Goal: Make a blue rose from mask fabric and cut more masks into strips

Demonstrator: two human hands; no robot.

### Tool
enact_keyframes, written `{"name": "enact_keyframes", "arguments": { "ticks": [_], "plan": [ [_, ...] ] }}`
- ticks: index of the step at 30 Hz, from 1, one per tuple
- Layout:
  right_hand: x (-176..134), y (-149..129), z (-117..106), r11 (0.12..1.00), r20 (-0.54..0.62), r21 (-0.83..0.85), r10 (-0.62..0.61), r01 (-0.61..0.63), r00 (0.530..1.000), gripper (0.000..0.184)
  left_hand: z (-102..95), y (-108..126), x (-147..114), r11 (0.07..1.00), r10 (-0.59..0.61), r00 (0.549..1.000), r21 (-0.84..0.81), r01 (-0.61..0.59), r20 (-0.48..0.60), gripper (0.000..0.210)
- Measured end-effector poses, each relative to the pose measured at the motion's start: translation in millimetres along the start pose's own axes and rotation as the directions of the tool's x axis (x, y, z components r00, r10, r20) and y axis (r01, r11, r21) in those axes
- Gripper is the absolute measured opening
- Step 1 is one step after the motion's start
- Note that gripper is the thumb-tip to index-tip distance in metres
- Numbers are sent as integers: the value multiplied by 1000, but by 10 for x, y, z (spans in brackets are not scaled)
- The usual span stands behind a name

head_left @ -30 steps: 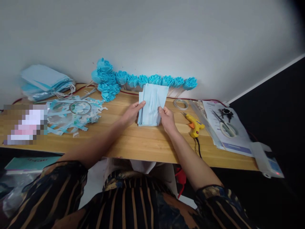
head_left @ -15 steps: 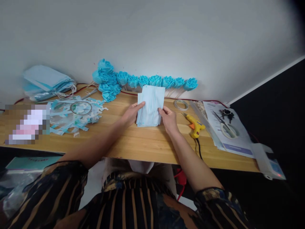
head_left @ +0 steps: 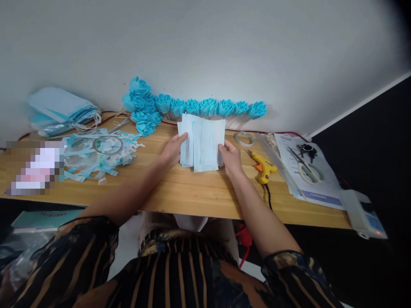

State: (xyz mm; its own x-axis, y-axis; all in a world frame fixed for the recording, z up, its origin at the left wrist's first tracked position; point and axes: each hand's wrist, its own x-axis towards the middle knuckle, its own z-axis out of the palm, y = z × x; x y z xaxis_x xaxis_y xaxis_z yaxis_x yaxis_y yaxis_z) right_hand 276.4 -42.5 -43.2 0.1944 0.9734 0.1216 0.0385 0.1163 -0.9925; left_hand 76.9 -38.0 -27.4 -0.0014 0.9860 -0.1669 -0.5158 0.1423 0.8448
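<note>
Left hand [head_left: 173, 149] pinching left side of fanned pale-blue sheets [head_left: 202, 143], right hand [head_left: 231, 159] pinching right side, thumbs in front. Sheets held over middle of tabletop [head_left: 183, 192]. Blue flowers [head_left: 208, 107] along back edge; glue gun [head_left: 265, 167] beyond right hand; scissors [head_left: 306, 167] on printed paper [head_left: 324, 188] near right edge.

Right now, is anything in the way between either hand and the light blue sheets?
Nothing visible is: the left hand and right hand grip the light blue sheets at opposite sides. The blue flowers lie beyond the sheets, and the yellow glue gun lies right of the right hand.
</note>
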Motion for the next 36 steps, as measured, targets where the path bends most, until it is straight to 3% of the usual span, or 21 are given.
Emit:
{"name": "enact_keyframes", "arguments": {
  "ticks": [7, 14, 17, 19, 22, 25, 28, 30, 32, 36],
  "plan": [
    [0, -66, -33, 999, -48, 35, 17, -15, 999, 39, -11, 1, 9, 999, -29, 1000, -19, 29, -9, 20],
    [33, -121, -97, 999, -87, -21, 32, -34, 996, 41, -20, 14, 8, 999, -52, 998, 5, 53, -31, 24],
    [94, -81, -162, 993, -104, -118, -18, 6, 994, 43, -8, 4, 7, 998, -55, 998, 7, 55, -33, 26],
    [152, -45, -232, 954, -148, -293, -105, 58, 983, 46, -1, 5, 14, 999, -49, 997, 1, 50, -58, 24],
    [218, -7, -336, 826, -176, -559, -200, 70, 964, 48, -21, 36, 60, 1000, 5, 992, -30, -9, -126, 26],
    [211, -11, -376, 715, -142, -697, -209, 52, 968, 50, -86, 98, 143, 990, 98, 979, -88, -115, -181, 34],
    [143, -63, -331, 639, -47, -749, -318, 177, 947, 55, -133, 150, 201, 975, 164, 965, -115, -190, -206, 38],
    [79, -110, -264, 676, 41, -675, -363, 294, 931, 51, -120, 154, 191, 975, 171, 967, -107, -194, -191, 38],
    [10, -154, -178, 795, 105, -511, -319, 327, 942, 44, -72, 128, 140, 983, 149, 980, -88, -162, -133, 35],
    [-105, -201, -11, 972, 203, -150, -149, 181, 968, 55, 40, 29, -6, 997, 66, 994, -40, -63, 86, 35]
  ]
}}
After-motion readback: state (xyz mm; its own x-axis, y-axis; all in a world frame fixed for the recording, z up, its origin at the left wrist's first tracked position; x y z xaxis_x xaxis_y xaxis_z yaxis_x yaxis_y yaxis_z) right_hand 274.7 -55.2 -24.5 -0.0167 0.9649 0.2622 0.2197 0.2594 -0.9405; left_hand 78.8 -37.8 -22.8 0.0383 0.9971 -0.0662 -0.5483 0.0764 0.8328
